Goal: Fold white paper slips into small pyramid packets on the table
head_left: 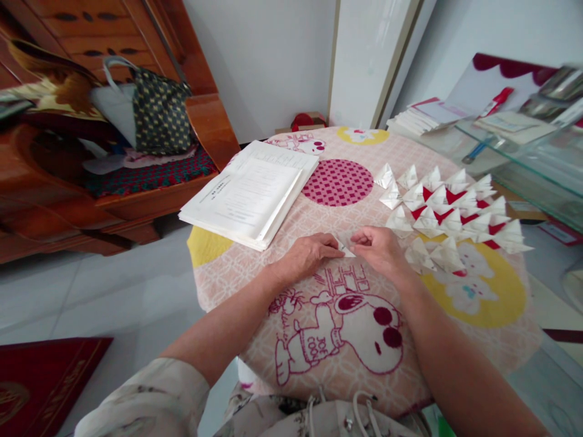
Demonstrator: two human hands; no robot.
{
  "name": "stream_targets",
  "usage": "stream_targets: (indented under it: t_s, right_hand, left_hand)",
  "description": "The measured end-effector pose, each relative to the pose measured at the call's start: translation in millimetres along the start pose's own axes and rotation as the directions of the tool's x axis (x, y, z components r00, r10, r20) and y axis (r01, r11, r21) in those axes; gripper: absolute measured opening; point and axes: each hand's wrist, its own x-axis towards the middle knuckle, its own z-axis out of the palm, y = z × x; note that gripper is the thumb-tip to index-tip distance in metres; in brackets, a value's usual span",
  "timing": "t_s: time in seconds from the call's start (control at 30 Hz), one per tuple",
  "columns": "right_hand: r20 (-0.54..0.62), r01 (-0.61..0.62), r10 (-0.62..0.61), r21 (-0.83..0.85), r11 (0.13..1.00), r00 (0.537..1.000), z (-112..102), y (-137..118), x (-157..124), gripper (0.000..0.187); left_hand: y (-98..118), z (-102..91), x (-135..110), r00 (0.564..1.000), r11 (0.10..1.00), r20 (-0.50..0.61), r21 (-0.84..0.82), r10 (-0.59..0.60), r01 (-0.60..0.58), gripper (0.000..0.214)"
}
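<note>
My left hand and my right hand meet over a pink cartoon-printed cloth that covers the table. Between their fingertips they pinch a small white folded paper piece, pressed down on the cloth. Both hands have their fingers closed on it. To the right of my right hand lie several finished folded paper triangles, white with red patches, laid out in rows. A stack of white printed paper sheets lies at the table's far left, beyond my left hand.
A wooden bench with a patterned bag stands at the left. A glass shelf with papers and a pen is at the right. A dark red board lies on the floor at lower left.
</note>
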Motion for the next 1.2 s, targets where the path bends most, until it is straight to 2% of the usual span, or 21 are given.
stream_targets:
  t_s: [0.2,0.4,0.5,0.6,0.7,0.83,0.97,1.07,1.2]
  right_hand:
    - [0.054,0.030,-0.027,-0.064,0.998,0.998,7,-2,2,0.010]
    - [0.067,0.060,-0.058,-0.037,0.998,0.996,7,-1,2,0.011]
    - [0.095,0.074,-0.075,0.007,0.997,0.993,5,-4,2,0.010]
    - [0.158,0.090,-0.107,0.113,0.989,0.982,2,-6,2,0.014]
    - [0.237,0.096,-0.137,0.180,0.979,0.962,1,-6,3,0.018]
    - [0.278,-0.024,-0.065,0.305,0.952,0.958,6,-7,3,0.029]
    - [0.286,-0.158,0.029,0.442,0.883,0.958,9,-14,-1,0.026]
    - [0.296,-0.177,0.035,0.466,0.867,0.954,9,-18,-2,0.026]
    - [0.328,-0.183,0.019,0.477,0.860,0.944,9,-17,-3,0.026]
  left_hand:
    - [4,-2.9,0,0.977,0.983,-0.125,0.041,-0.170,0.176,0.028]
    - [3,-4.1,4,0.951,0.958,-0.125,0.011,-0.283,0.287,0.007]
    - [5,-5.4,7,0.930,0.938,-0.123,-0.052,-0.346,0.342,0.004]
    - [9,-8.1,9,0.902,0.899,-0.082,-0.157,-0.424,0.409,0.006]
    - [13,-10.4,11,0.887,0.857,-0.048,-0.289,-0.459,0.427,0.009]
    - [12,-12.4,12,0.886,0.787,-0.042,-0.479,-0.462,0.388,0.014]
    - [12,-15.5,11,0.867,0.670,0.097,-0.595,-0.489,0.444,0.020]
    - [13,-16.8,11,0.845,0.589,0.195,-0.639,-0.498,0.494,0.021]
    - [14,-16.8,12,0.827,0.507,0.269,-0.684,-0.494,0.525,0.017]
